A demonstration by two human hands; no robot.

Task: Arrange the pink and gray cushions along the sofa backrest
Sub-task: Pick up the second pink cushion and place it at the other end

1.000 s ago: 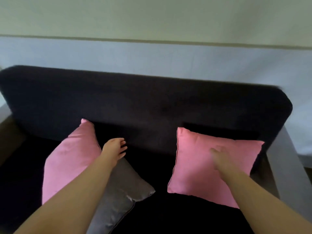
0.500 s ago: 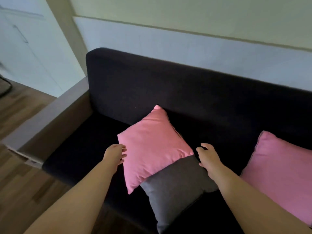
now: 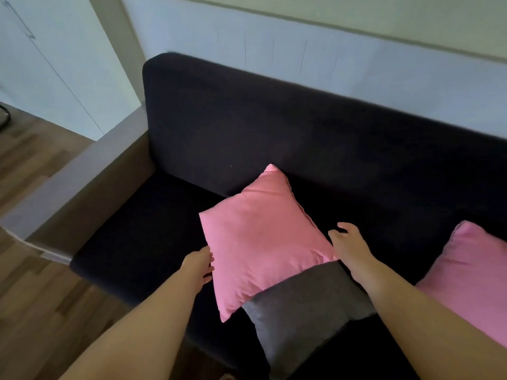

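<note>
Pink cushion (image 3: 263, 239) is being flanked by both hands on the dark sofa seat (image 3: 142, 237), near the seat's middle, with its far corner resting against the sofa backrest (image 3: 274, 119). It is lying tilted like a diamond, and its near right edge is overlapping the gray cushion (image 3: 304, 316), which is lying toward the seat's front edge. The left hand (image 3: 198, 266) is being held at the pink cushion's left edge, fingers loosely apart and just touching the fabric, nothing clamped. The right hand (image 3: 348, 244) is being held at the cushion's right edge, fingers spread and curled, gripping nothing. A second pink cushion (image 3: 472, 275) is leaning toward the seat's right end, well apart from the first. A wooden floor (image 3: 33, 283) is being shown beyond the gray armrest (image 3: 74, 171).
</note>
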